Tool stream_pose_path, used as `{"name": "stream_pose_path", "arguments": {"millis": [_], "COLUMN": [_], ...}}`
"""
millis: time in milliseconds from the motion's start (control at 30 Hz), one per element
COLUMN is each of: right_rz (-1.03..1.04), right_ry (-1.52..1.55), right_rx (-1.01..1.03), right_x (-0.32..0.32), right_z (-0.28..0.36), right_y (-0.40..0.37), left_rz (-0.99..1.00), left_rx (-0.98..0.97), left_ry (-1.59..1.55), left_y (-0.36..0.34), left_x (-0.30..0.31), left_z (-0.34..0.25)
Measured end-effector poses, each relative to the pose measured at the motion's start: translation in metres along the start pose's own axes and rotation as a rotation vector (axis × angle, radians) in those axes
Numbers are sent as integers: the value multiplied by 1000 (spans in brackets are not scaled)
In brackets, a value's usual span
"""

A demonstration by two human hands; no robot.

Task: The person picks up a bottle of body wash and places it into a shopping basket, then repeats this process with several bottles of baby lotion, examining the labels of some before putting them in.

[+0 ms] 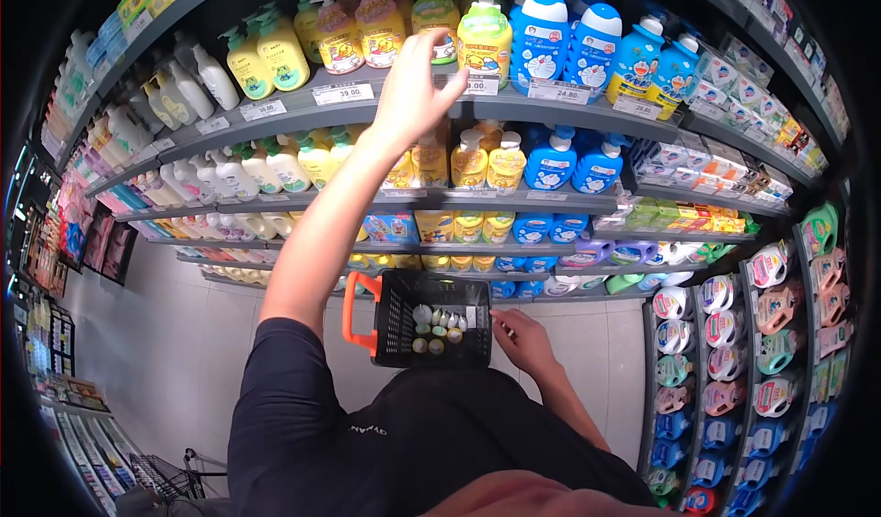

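My left hand is raised to the top shelf with its fingers spread and nothing in it. Its fingertips are just left of a yellow-green pump bottle, above the price tag rail; I cannot tell if they touch the bottle. My right hand grips the right rim of a black shopping basket with orange handles, held low in front of my body. Several small bottles lie in the basket.
Shelves of yellow, white and blue pump bottles fill the wall ahead. Racks of refill pouches stand to the right. A grey tiled floor runs on the left, with another wire basket low down.
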State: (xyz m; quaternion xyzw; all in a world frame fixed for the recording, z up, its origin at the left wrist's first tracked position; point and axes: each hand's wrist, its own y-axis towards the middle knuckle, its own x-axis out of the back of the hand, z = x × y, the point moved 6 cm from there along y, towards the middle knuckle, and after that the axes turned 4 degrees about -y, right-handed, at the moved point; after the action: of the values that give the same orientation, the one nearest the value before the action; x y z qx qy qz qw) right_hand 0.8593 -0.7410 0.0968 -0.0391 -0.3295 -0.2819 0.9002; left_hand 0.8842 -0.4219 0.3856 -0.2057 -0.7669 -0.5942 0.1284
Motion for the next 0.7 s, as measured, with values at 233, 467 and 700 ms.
{"name": "stream_pose_path", "arguments": {"millis": [233, 467, 700], "right_rz": [150, 320, 535], "right_ry": [31, 84, -22], "right_rx": [-137, -339, -546], "right_x": [-43, -145, -290], "right_z": [-56, -169, -310], "right_y": [1, -3, -16], "left_rz": [535, 688, 859], "left_rx": [643, 1183, 1377], "left_ry": [-727, -660, -464], "left_y": [-268, -568, -748], "left_x": [-39, -77, -125], "left_z": [5, 23, 41]}}
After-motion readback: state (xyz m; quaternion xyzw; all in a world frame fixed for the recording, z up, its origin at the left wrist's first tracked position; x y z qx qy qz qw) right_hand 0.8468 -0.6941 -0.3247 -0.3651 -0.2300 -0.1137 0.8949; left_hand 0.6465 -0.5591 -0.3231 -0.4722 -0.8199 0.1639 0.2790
